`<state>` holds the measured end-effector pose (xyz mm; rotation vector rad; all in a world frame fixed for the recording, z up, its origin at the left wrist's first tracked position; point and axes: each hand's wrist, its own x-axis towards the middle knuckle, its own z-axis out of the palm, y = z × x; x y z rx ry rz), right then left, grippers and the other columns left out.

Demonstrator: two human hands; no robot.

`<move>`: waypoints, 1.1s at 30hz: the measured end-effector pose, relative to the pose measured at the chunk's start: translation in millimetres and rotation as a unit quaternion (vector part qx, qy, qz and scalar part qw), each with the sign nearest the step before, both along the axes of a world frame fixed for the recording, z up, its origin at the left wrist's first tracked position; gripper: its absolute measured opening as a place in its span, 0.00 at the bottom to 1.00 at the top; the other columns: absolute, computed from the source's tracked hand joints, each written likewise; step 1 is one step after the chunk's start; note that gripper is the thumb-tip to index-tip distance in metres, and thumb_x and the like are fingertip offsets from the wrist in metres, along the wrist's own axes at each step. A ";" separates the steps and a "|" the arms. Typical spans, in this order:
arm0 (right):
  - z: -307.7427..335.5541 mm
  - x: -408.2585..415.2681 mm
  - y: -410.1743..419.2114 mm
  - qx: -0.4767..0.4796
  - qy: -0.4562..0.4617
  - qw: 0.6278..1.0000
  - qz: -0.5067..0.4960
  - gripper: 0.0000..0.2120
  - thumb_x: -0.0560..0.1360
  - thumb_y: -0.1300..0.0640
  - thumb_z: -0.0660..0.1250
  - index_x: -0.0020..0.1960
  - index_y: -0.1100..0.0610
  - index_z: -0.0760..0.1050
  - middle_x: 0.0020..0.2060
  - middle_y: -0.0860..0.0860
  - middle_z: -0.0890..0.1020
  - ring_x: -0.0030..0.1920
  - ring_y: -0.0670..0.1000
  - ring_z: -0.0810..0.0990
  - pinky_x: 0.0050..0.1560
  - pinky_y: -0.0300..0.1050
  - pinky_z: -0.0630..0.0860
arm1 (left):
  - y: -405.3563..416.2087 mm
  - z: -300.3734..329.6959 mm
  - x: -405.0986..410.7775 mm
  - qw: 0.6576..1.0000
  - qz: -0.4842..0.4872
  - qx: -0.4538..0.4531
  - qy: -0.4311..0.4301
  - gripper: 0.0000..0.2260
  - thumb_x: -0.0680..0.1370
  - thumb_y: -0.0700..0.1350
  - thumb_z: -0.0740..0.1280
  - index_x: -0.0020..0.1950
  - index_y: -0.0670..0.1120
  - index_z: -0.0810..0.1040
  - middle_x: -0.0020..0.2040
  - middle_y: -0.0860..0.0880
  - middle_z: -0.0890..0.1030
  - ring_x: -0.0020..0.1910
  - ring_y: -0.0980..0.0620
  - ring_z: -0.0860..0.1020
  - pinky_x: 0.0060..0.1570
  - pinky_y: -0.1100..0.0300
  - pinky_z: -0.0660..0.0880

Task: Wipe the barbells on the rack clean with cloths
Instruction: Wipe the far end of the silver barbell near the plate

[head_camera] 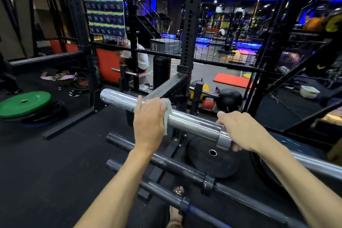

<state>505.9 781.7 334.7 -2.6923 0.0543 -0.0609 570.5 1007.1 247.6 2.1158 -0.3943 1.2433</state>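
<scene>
A shiny chrome barbell sleeve [192, 123] runs from upper left to lower right across the middle of the head view. My left hand [149, 125] wraps a pale grey-green cloth [167, 114] round the sleeve about halfway along it. My right hand [238, 130] grips the bar at the sleeve's collar [223, 139]. Two darker barbells lie lower and nearer to me, one [177, 165] just under my left forearm and another [155, 188] closer still.
A black rack upright [190, 29] stands behind the bar. A green weight plate [25, 103] lies on the floor at left, a black plate [212, 159] under the bars. A yellow ball [204, 89] and a black ball [229, 99] sit beyond. A person in white [138, 57] crouches further back.
</scene>
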 end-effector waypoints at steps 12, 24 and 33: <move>-2.1 4.5 -4.1 0.002 0.013 1.000 0.009 0.15 0.84 0.63 0.48 0.59 0.64 0.71 0.35 0.56 0.75 0.28 0.59 0.84 0.44 0.55 0.81 | -25.1 20.3 -3.5 0.998 -0.009 0.059 0.023 0.17 0.87 0.46 0.52 0.42 0.48 0.75 0.35 0.54 0.73 0.39 0.48 0.76 0.71 0.45 0.67; 6.6 2.6 -4.8 0.074 0.067 0.995 -0.015 0.19 0.85 0.51 0.44 0.60 0.60 0.70 0.34 0.60 0.76 0.34 0.65 0.85 0.47 0.58 0.84 | -15.6 25.1 -8.4 0.999 0.001 0.016 0.049 0.15 0.86 0.43 0.56 0.42 0.51 0.73 0.34 0.53 0.76 0.37 0.48 0.76 0.69 0.40 0.67; -4.0 1.5 -6.5 0.031 -0.014 0.999 0.017 0.09 0.81 0.58 0.45 0.50 0.55 0.64 0.42 0.56 0.76 0.34 0.55 0.75 0.35 0.53 0.74 | -52.9 41.6 -21.2 0.972 0.006 0.210 0.105 0.15 0.84 0.48 0.55 0.46 0.48 0.78 0.38 0.51 0.81 0.40 0.46 0.78 0.65 0.49 0.68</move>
